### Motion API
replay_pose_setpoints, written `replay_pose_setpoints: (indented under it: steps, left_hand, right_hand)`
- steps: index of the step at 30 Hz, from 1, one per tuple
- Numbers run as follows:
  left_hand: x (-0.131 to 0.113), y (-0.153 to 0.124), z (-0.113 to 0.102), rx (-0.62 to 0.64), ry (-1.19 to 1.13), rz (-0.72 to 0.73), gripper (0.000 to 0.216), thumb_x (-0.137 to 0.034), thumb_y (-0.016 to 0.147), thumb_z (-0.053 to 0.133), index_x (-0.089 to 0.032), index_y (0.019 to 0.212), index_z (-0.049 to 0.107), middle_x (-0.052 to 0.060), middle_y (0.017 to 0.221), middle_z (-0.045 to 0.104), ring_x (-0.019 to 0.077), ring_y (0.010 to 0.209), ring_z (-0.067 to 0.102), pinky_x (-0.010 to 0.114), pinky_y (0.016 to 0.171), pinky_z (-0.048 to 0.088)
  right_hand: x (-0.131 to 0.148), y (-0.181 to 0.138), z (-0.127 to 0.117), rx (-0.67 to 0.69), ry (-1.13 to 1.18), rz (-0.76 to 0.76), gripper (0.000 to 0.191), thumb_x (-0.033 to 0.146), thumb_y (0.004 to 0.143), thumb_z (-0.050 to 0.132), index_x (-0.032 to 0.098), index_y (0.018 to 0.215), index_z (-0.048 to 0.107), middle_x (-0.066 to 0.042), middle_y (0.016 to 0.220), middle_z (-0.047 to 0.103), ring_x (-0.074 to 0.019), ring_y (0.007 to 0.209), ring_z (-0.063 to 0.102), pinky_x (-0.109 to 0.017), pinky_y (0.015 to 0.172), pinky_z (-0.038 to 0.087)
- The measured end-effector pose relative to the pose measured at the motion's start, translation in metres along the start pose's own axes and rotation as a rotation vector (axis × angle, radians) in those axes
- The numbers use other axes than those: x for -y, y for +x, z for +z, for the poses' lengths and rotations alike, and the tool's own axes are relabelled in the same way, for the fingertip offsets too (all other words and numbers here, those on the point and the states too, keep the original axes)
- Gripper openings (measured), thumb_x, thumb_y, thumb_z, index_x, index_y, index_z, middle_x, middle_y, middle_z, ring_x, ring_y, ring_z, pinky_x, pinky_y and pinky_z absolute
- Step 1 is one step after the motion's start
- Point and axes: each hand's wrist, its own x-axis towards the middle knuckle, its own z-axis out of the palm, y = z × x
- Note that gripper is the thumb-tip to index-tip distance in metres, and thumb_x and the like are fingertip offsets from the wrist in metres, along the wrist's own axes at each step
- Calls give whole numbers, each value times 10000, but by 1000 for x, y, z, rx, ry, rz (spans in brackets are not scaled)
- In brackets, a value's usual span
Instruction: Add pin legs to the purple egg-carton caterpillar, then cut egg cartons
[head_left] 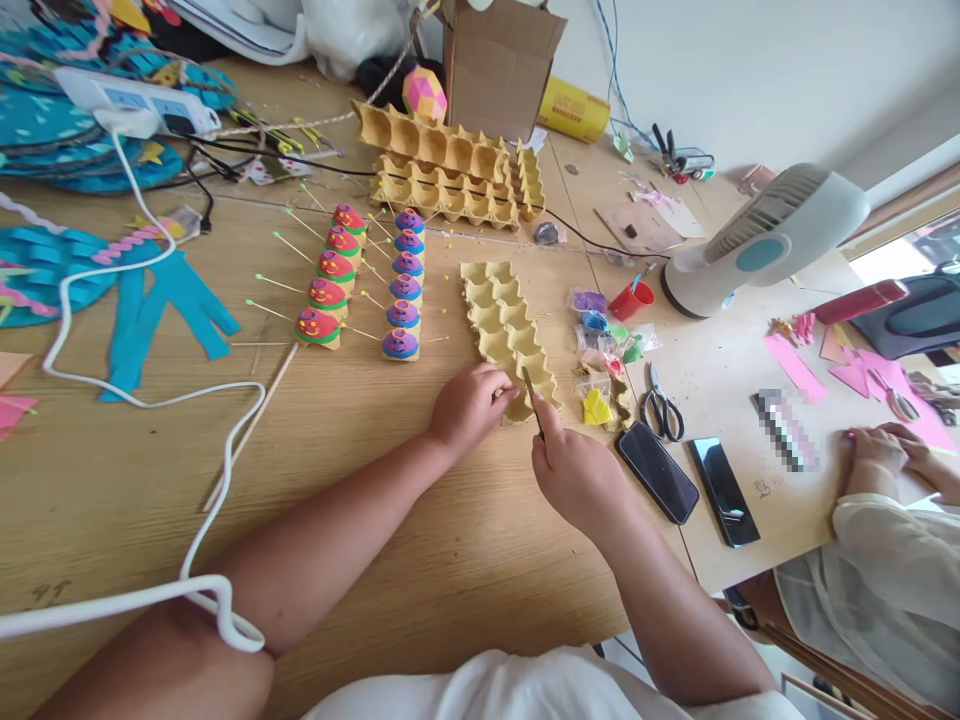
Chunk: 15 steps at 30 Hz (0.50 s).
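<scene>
My left hand [471, 404] is closed on the near end of a long yellow egg-carton strip [504, 320] that lies on the wooden table [375, 540]. My right hand [574, 470] is closed round a thin dark blade-like tool [532, 398], whose tip touches the near edge of the strip. Left of the strip stand two rows of painted carton cups [364, 282], red-and-green and blue-and-purple, with pins sticking out of them.
Stacked egg cartons [450, 165] and a cardboard box [499, 65] stand at the back. Clay bags [600, 345], scissors [660, 405], two phones [690, 475] and a white fan [772, 240] lie right. Another person's hands [881, 455] work on pink paper. A white cable [142, 400] crosses left.
</scene>
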Motion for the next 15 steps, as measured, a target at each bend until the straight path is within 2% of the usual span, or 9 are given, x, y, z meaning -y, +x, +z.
replay_pose_setpoints:
  steps: [8,15]
  left_hand:
    - [1,0,0,12,-11,10,159,-255,942,646,-202,795,673,24,862,675,161,772,596,282,666,396]
    - [1,0,0,9,-34,5,146,-242,930,663,-197,791,670,20,869,681,153,752,588,280,667,393]
  right_hand:
    - [5,-3,-1,8,-40,15,589,251,1042,308,107,1611,255,-107,904,771,-240,796,739,-303,604,411]
    - [3,-7,2,-7,-30,1,571,247,1038,325,106,1591,305,-96,876,769,-242,761,735,-303,573,369]
